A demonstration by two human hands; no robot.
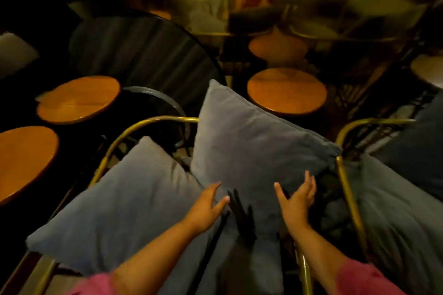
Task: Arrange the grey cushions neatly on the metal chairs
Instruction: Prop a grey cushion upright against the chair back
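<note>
The upright grey cushion (pixel 254 151) is tilted against the brass chair rail (pixel 153 122), one corner pointing up. It is flanked by the left hand (pixel 206 208) and right hand (pixel 298 201), each grip spread wide, nothing held.

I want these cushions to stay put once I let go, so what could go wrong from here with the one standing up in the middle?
1. The upright cushion stands on a corner against the chair's brass frame, with both open hands, left hand and right hand, only near its lower edge; it may tip over.
2. It could slide onto the flat cushion beside it, rumpling both.
</note>
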